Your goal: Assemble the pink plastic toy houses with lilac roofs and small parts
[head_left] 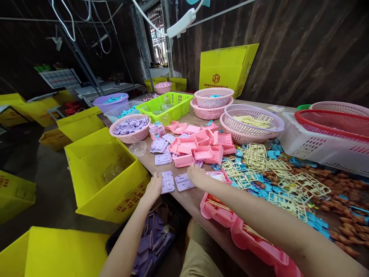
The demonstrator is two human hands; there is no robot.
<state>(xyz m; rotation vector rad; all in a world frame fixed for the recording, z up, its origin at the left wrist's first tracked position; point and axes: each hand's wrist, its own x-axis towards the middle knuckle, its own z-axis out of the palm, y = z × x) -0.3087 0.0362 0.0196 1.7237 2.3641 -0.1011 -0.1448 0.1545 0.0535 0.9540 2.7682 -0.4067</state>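
My left hand [154,187] rests at the table's near edge, fingers curled against a lilac plastic panel [167,181]. My right hand [196,175] lies beside a second lilac panel [183,182], touching its right side; its fingers are mostly hidden from view. Behind them is a pile of pink plastic box parts [198,146] and more lilac panels [159,145]. A pink tray [215,207] sits under my right forearm.
Cream plastic frames [259,165], blue pieces and brown pieces cover the table's right side. Pink baskets [213,98], a green crate [167,105] and a white crate [323,148] stand behind. Yellow boxes [106,173] stand on the floor left; a bin of lilac parts [152,238] is below the table.
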